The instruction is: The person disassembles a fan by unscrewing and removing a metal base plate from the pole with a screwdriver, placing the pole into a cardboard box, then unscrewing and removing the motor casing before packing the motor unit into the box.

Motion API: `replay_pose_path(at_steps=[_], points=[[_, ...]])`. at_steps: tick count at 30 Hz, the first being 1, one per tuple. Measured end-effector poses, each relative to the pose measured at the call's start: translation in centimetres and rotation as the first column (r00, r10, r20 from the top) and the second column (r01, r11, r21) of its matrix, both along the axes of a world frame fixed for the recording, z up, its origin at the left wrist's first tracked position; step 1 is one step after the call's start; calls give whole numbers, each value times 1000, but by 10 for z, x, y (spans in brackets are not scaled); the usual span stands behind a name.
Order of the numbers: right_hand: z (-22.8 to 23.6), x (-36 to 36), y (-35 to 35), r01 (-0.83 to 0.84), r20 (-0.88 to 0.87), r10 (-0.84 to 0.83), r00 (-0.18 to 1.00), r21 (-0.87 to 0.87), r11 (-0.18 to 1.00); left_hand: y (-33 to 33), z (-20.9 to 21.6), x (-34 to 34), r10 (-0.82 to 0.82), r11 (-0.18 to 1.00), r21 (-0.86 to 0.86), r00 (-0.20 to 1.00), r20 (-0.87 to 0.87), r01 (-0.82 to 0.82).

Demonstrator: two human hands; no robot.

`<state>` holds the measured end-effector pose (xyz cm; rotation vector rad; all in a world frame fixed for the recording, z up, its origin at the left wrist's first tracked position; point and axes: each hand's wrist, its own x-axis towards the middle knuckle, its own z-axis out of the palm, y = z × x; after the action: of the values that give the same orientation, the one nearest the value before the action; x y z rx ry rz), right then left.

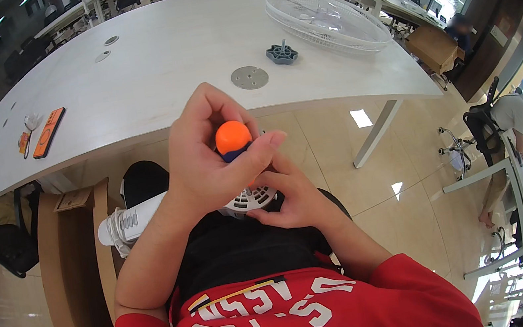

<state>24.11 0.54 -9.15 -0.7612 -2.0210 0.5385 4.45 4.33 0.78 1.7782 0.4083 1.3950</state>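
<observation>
My left hand (pixel 200 152) is closed round a screwdriver (pixel 232 138) with an orange and dark blue handle, its rounded end facing up. Below the fist, the shaft points down at a white slotted motor housing (pixel 252 200) of a fan; whether the tip sits in a screw is hidden. With bent fingers, my right hand (pixel 292 192) grips the right side of that housing over my lap. To the left, under my left forearm, extends a white fan body (pixel 143 213) with a white cord (pixel 122 232) wound round it.
On the white table (pixel 178 48) ahead lie a clear round fan grille (pixel 328 17), a grey-blue lobed knob (pixel 281 53) and an orange rectangular object (pixel 49 133). An open cardboard box (pixel 71 270) stands at my left. A person (pixel 510 112) is at another table on the right.
</observation>
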Motion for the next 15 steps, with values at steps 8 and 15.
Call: replay_pose_path(at_steps=[8, 15], points=[[-1, 0, -1, -12, -33, 10, 999, -59, 998, 10, 4, -3, 27, 960, 278, 997, -66, -7], [-7, 4, 2, -29, -51, 29, 998, -7, 1000, -7, 12, 0, 135, 980, 156, 987, -83, -121]])
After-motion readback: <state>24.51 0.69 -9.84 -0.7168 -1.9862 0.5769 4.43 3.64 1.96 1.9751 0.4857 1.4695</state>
